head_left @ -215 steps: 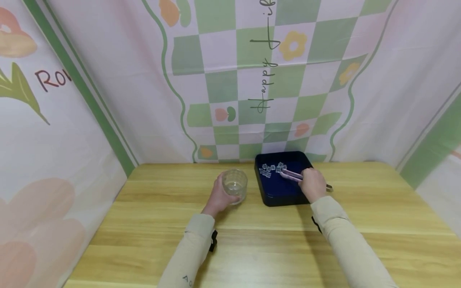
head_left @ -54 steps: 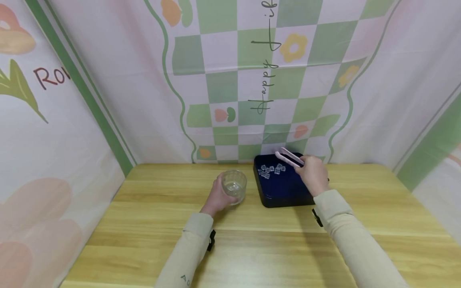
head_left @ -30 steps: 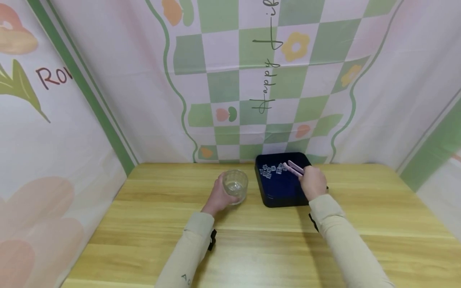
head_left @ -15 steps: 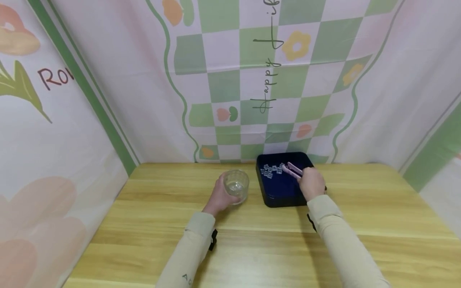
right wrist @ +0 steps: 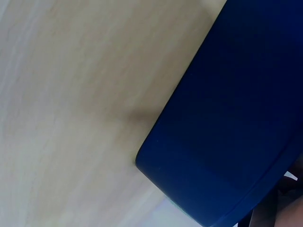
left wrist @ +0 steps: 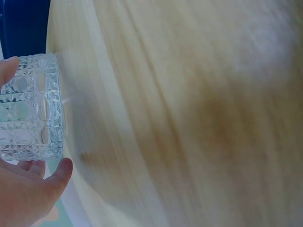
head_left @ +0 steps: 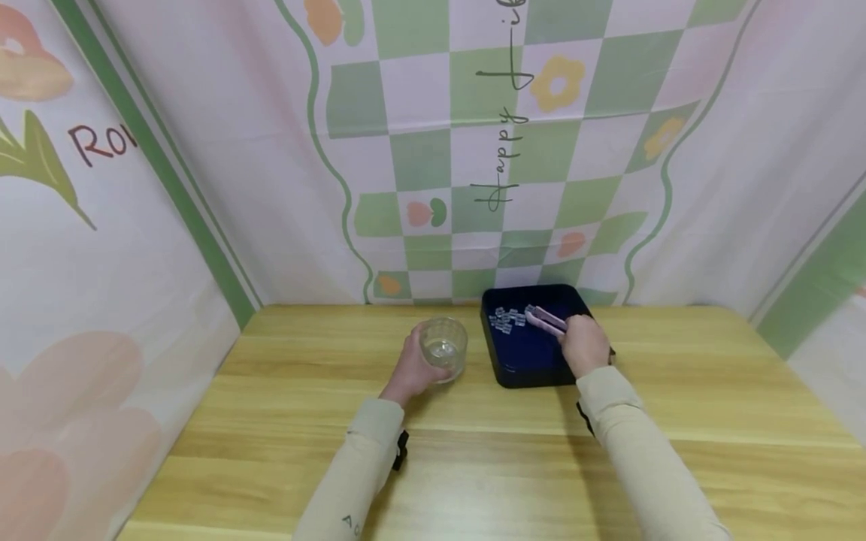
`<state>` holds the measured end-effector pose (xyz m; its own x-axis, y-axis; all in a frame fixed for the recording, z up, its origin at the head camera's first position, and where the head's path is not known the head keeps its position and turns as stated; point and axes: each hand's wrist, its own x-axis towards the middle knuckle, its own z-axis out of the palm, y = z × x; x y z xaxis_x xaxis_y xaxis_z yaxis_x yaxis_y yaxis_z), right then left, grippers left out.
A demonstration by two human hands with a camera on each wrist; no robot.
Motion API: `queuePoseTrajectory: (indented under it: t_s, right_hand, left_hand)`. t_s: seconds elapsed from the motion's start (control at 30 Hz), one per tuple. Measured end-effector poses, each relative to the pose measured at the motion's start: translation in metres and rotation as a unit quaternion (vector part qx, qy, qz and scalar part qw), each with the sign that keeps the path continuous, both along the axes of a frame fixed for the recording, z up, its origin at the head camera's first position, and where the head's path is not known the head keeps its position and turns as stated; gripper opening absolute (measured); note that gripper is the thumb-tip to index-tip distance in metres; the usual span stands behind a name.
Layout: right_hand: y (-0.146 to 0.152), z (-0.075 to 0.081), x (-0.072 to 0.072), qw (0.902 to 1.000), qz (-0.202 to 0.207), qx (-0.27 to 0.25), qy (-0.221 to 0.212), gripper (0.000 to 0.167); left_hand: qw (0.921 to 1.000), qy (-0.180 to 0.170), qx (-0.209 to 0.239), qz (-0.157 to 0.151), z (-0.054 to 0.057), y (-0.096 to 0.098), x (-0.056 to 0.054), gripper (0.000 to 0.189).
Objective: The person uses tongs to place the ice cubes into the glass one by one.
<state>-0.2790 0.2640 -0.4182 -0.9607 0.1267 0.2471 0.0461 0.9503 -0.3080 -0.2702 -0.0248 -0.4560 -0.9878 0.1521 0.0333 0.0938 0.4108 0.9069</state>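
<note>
In the head view my left hand [head_left: 411, 370] holds a clear glass [head_left: 445, 349] standing on the table, fingers and thumb round its side. The left wrist view shows the faceted wall of the glass [left wrist: 33, 109] close up, with the thumb and fingers of the left hand [left wrist: 26, 189] on both sides. My right hand [head_left: 585, 346] grips pale pink tongs [head_left: 548, 321] over the dark blue tray [head_left: 534, 355]. Their tips are at a small clear piece, beside several clear block-like pieces [head_left: 504, 321]. Whether the tips pinch it, I cannot tell.
The tray stands right of the glass, near the patterned cloth backdrop [head_left: 473, 180] at the table's far edge. In the right wrist view the tray's outer wall [right wrist: 222, 118] fills much of the picture. Wooden tabletop [head_left: 473, 481] stretches toward the person.
From above the tray's back, the tongs have come down to the clear pieces and shifted slightly left, their arms now closer together. The left hand and glass have stayed in place.
</note>
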Motion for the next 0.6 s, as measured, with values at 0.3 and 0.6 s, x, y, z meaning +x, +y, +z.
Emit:
queuePoseTrajectory:
  t_s: [0.3, 0.6]
  right_hand:
    - [-0.0006, 0.0039, -0.0022, 0.9990, -0.002, -0.017, -0.041, 0.017]
    - [0.0029, 0.0053, 0.0012, 0.9984, 0.000, -0.020, -0.053, 0.019]
  left_hand:
    - [1.0000, -0.002, 0.000, 0.004, -0.0004, 0.0004, -0.0003, 0.101]
    - [1.0000, -0.007, -0.002, 0.006, 0.0000, 0.0009, -0.0006, 0.101]
